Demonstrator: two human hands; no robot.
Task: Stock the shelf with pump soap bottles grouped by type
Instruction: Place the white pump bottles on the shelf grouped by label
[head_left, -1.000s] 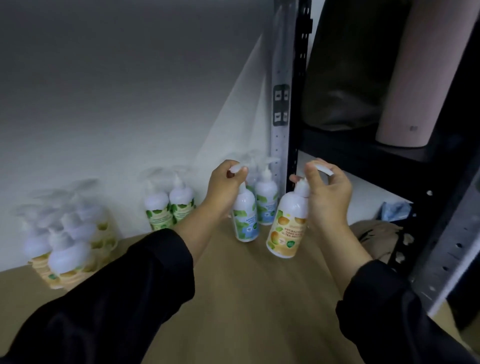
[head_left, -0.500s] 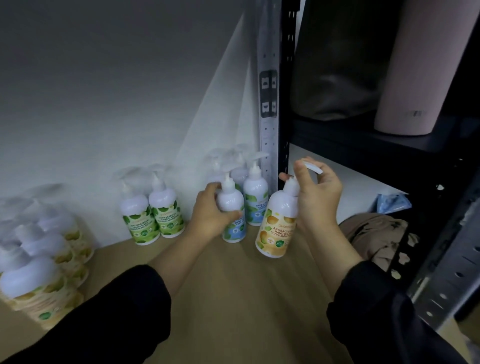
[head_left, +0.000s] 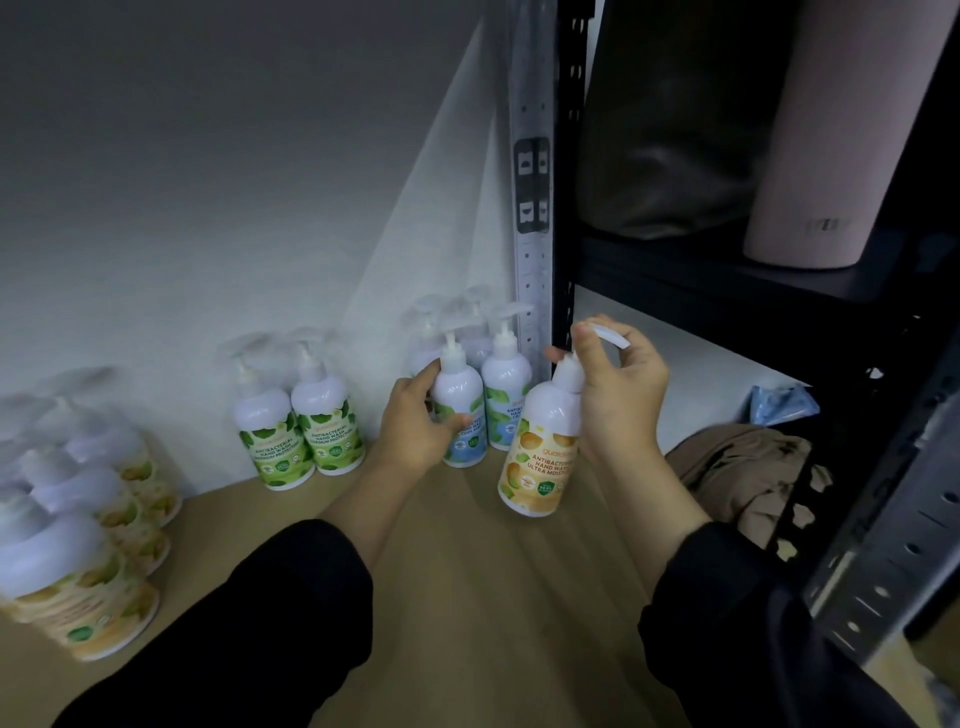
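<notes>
Blue-label bottle (head_left: 457, 410) half-hidden behind left hand (head_left: 415, 421)

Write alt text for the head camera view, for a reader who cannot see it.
Two hands work at a wooden shelf: the left hand grips a blue-label bottle standing among its kind by the wall, and the right hand holds an orange-label bottle by its pump, tilted. Two green-label bottles stand farther left; more orange ones cluster at the far left.

2 black long sleeves (head_left: 291, 618) — pushed up the forearms, hands bare
</notes>
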